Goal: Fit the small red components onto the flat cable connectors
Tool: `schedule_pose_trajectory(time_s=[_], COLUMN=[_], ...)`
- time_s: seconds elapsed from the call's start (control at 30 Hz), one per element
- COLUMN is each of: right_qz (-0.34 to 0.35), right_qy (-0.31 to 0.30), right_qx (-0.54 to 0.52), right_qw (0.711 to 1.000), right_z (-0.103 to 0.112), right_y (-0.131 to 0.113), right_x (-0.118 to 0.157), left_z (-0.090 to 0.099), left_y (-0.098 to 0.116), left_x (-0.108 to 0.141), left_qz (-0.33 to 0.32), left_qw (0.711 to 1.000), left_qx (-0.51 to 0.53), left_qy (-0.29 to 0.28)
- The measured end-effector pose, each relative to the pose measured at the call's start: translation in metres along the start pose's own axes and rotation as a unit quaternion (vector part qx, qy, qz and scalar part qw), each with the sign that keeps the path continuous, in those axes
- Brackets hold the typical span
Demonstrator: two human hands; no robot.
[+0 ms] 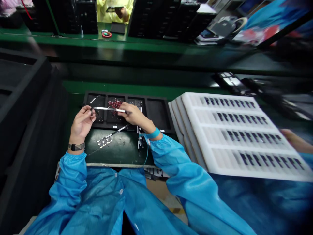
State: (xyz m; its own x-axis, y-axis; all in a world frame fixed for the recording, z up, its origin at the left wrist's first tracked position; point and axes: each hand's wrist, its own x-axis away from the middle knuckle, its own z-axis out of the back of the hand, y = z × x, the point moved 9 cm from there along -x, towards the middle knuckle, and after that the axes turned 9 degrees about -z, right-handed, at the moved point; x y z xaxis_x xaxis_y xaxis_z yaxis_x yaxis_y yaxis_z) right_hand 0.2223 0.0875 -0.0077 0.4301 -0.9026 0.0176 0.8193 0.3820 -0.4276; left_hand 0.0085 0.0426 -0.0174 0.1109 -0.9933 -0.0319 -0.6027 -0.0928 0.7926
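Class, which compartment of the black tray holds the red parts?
The second compartment from the left: only it shows small red parts, while the compartment just to its right holds pale, speckled pieces instead.

We look across a long green workbench (pixel 73 39) lined with stacks of black cases (pixel 154 19). Beyond it is a person in a yellow smock (pixel 114 9). A tilted, colourful panel (pixel 274 19) sits at upper right, a black bin (pixel 24 98) rises on our left, and below us shows tan floor (pixel 161 192) with striped tape (pixel 177 211).
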Motion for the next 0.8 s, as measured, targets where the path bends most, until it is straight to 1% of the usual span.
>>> schedule_pose_trajectory(time_s=[0.03, 0.1, 0.17, 0.23, 0.37, 0.5, 0.67, 0.8], right_qz=[-0.006, -0.025, -0.038, -0.049, -0.061, -0.051, -0.060, -0.063], right_qy=[0.034, 0.082, 0.109, 0.117, 0.090, 0.046, -0.001, -0.006], right_qx=[-0.053, -0.157, -0.231, -0.279, -0.333, -0.368, -0.418, -0.433], right_qw=[0.998, 0.984, 0.966, 0.952, 0.937, 0.927, 0.906, 0.899], right_z=[0.009, 0.020, 0.024, 0.020, 0.004, -0.009, -0.018, -0.019], right_y=[0.004, 0.013, 0.018, 0.018, 0.009, -0.006, -0.019, -0.020], right_x=[0.004, 0.013, 0.021, 0.027, 0.032, 0.038, 0.042, 0.042], left_z=[0.002, 0.005, 0.007, 0.006, -0.003, -0.012, -0.022, -0.024], left_y=[0.002, 0.005, 0.004, -0.001, -0.020, -0.033, -0.038, -0.041], left_x=[-0.001, -0.002, -0.003, -0.003, 0.003, 0.010, 0.016, 0.017], left_qz=[-0.007, -0.022, -0.031, -0.031, -0.008, 0.011, 0.018, 0.027], left_qw=[1.000, 1.000, 0.999, 0.999, 0.995, 0.988, 0.977, 0.973], left_qx=[0.006, 0.011, 0.005, -0.019, -0.090, -0.152, -0.210, -0.229], left_qy=[0.005, 0.015, 0.025, 0.031, 0.031, 0.038, 0.019, 0.002])
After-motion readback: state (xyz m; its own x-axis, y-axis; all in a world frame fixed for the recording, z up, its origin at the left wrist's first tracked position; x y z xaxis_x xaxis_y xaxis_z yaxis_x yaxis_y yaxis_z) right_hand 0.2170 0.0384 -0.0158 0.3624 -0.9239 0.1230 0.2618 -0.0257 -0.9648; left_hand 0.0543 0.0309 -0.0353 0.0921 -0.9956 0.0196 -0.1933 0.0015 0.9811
